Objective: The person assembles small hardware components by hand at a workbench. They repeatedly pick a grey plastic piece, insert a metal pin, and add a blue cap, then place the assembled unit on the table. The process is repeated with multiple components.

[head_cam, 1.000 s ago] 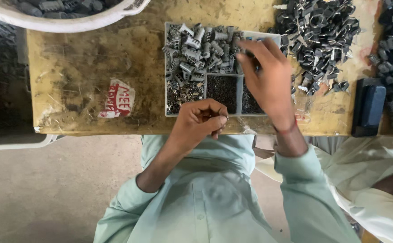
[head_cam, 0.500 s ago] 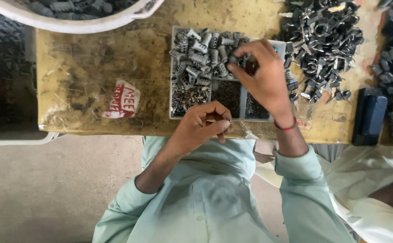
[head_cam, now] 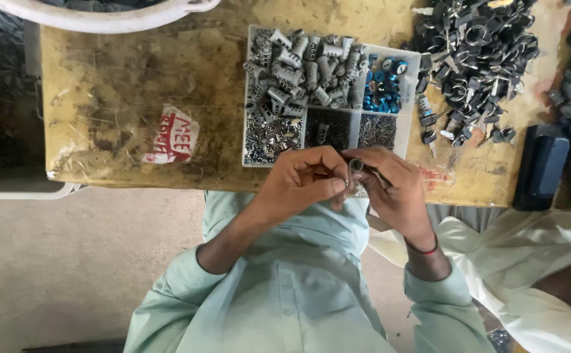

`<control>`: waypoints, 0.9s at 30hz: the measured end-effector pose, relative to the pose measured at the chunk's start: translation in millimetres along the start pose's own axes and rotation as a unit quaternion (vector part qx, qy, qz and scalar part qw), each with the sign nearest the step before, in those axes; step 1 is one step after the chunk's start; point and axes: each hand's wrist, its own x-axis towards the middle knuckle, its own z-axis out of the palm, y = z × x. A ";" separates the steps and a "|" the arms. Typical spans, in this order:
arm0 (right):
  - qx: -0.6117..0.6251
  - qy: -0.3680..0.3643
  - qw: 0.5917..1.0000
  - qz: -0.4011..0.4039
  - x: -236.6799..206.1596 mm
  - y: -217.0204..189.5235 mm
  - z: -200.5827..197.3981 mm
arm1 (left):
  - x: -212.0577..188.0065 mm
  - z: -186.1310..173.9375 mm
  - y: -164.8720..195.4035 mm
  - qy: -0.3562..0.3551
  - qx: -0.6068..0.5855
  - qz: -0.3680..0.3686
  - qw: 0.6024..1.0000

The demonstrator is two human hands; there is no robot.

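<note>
**Two hands meet on one small metal cylinder at the near edge of the surface**

Left hand (head_cam: pixel 302 180) and right hand (head_cam: pixel 393 189) are together just near of the divided tray (head_cam: pixel 411 98). Between them sits one small grey metal cylinder (head_cam: pixel 355 165). The fingers of both hands are curled tight around it; only its end shows, so exactly which fingers carry it cannot be told. The right wrist has one red band (head_cam: pixel 423 250).

Tray: five compartments counted. Far left holds a heap of grey cylinders (head_cam: pixel 305 72), too many and too overlapped to count. Far right holds blue caps (head_cam: pixel 383 82), roughly a dozen, not separable. The three near compartments hold fine metal bits, too small to make out.

Right of the tray: one loose pile of dark metal parts (head_cam: pixel 475 52), uncountable. One dark blue box (head_cam: pixel 541 167) at the right edge. One white tub (head_cam: pixel 112 14) at the far left, cut off by the frame. One red-and-white sticker (head_cam: pixel 173 137) on the yellow surface (head_cam: pixel 122 91).

A second person's pale sleeve (head_cam: pixel 527 261) shows near right, mostly cropped.
</note>
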 end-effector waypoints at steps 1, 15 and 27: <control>-0.007 -0.001 1.000 -0.003 0.2 -2.8 -2.4 | 0.3 1.6 1.2 0.004 0.013 -0.014 1.000; -0.176 -0.027 0.970 -0.165 -4.9 -35.9 -23.4 | -8.7 20.7 3.8 0.159 0.157 -0.031 0.974; -0.023 -0.053 0.993 -0.107 3.4 -23.9 -19.1 | -6.3 6.8 11.1 0.098 -0.013 -0.106 0.989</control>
